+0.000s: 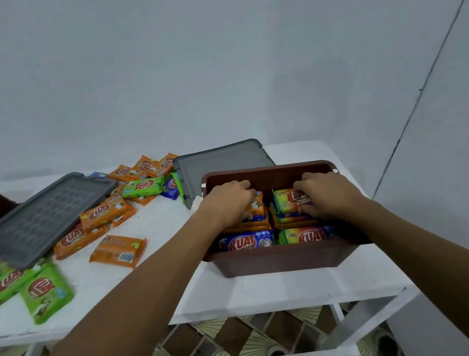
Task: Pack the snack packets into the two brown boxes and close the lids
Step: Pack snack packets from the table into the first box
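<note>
Head view, right of centre: left hand [231, 203] and right hand [324, 194], fingers curled, press snack packets [246, 241] into the brown box [279, 261]; next, likely fetch loose packets [118, 251] at left.

A white painted table [264, 290] carries an open brown plastic box [279, 261] and two flat grey plastic lids [38, 218] [220, 160]. Loose orange, green and blue snack packets [118, 251] lie scattered on its left half (one lid rests tilted across several).

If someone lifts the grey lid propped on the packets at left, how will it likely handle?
The grey lid looks like flat moulded plastic, so probably stiff and light. It rests tilted on loose orange packets, so lifting it may shift them. Its smooth surface could be a little slippery.
</note>
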`<move>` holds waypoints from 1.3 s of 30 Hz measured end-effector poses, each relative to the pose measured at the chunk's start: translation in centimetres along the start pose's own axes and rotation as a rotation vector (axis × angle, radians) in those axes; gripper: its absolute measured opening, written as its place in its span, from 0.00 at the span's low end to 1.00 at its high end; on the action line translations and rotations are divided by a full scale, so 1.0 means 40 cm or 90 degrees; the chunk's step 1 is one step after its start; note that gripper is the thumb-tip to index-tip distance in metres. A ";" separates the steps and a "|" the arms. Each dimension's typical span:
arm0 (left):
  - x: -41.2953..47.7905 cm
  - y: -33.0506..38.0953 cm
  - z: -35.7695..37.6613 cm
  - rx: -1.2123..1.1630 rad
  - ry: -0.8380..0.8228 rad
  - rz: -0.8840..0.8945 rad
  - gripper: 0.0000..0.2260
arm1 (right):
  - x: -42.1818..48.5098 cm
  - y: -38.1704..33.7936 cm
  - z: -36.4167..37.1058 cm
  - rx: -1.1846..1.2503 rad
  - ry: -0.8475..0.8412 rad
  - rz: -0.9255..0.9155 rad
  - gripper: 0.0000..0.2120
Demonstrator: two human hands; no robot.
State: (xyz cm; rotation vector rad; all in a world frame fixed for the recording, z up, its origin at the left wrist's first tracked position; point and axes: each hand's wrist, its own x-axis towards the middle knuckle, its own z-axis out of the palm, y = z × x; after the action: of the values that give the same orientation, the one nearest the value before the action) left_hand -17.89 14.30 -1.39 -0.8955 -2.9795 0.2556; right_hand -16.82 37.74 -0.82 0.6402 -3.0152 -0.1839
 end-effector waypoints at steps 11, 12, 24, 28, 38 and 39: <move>0.000 0.001 0.006 0.054 0.003 -0.005 0.27 | 0.001 -0.016 0.001 -0.065 0.012 -0.015 0.26; -0.002 0.000 0.001 0.046 0.002 -0.001 0.25 | -0.002 -0.016 0.002 -0.064 0.008 -0.016 0.26; -0.260 -0.223 0.056 -0.227 0.161 0.004 0.25 | 0.047 -0.190 -0.050 0.178 0.085 -0.004 0.09; -0.402 -0.366 0.155 -0.172 0.066 -0.076 0.19 | 0.097 -0.337 -0.095 0.236 0.142 -0.034 0.09; -0.607 -0.630 0.252 -0.083 0.091 -0.178 0.19 | 0.224 -0.789 -0.019 0.180 -0.009 -0.205 0.22; -0.609 -0.645 0.259 -0.084 0.087 -0.184 0.21 | 0.234 -0.824 0.011 0.204 -0.023 -0.196 0.26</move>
State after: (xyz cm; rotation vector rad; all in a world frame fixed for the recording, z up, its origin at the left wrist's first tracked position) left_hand -12.30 -21.84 -6.74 -0.4562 -2.9717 -0.0087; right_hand -12.18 4.07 -5.21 1.1372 -2.9860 0.2874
